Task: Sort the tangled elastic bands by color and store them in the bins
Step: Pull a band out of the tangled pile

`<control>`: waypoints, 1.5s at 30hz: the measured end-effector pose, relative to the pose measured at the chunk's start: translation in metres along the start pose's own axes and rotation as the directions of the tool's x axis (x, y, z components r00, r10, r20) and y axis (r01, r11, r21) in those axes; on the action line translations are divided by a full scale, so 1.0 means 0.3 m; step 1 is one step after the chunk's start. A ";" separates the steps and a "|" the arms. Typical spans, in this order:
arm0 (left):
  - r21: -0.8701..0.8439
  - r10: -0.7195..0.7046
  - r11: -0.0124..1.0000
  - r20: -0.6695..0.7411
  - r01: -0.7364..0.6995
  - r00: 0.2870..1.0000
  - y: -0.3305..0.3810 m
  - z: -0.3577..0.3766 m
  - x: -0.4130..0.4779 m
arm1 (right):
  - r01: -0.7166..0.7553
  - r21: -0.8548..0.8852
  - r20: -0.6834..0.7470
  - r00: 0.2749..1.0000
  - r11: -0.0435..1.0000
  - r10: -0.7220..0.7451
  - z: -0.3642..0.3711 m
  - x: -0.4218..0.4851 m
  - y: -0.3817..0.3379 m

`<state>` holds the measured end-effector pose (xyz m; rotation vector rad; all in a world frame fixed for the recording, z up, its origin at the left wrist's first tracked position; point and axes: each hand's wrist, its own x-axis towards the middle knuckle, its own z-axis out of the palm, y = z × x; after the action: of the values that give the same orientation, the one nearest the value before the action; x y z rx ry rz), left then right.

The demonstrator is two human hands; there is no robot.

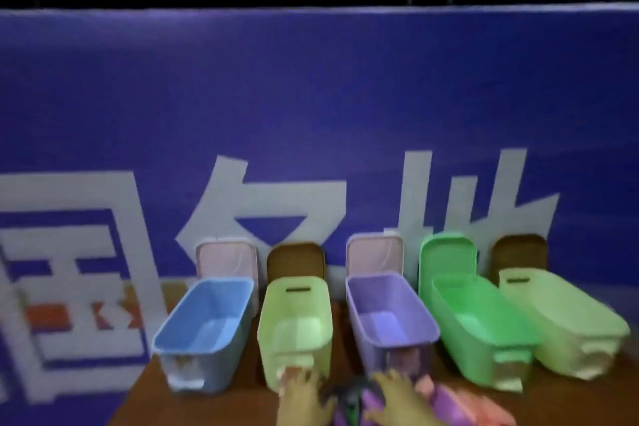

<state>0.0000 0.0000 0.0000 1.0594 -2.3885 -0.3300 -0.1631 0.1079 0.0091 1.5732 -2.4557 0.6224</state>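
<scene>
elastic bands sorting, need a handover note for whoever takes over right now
Left hand and right hand are at the tangled bands on the near edge of the table; blur hides their grip. Pink and purple bands lie to the right. Open bins behind: blue bin, lime bin, purple bin, green bin, end lime bin. No bands visible in any. Nothing sorted yet; all of it is left.

large white characters 国 and 地 on the blue banner; the one between is half hidden.
</scene>
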 end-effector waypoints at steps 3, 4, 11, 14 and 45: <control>0.012 -0.114 0.993 0.257 0.115 0.960 0.018 0.009 -0.058 | -0.093 -0.015 0.389 0.917 0.996 0.091 0.015 -0.056 -0.020; -0.003 -0.139 0.989 0.278 0.146 0.950 0.015 0.012 -0.078 | -0.128 0.006 0.396 0.911 0.992 0.116 0.016 -0.069 -0.021; 0.129 -0.178 0.981 0.313 0.144 0.933 0.011 0.118 -0.232 | -0.187 -0.026 0.340 0.922 0.982 0.185 0.099 -0.212 -0.018; 0.166 -0.166 0.979 0.328 0.116 0.930 0.010 0.142 -0.271 | -0.199 0.022 0.371 0.912 0.980 0.176 0.119 -0.243 -0.009; -0.097 -0.014 0.995 -0.076 0.006 0.997 0.109 0.109 -0.372 | -0.266 0.250 -0.060 0.955 0.931 0.289 -0.045 -0.364 0.143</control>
<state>0.0258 0.1057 -0.0528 1.0221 -2.2763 -0.3975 -0.1555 0.2197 -0.0280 1.2364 -2.6321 1.0500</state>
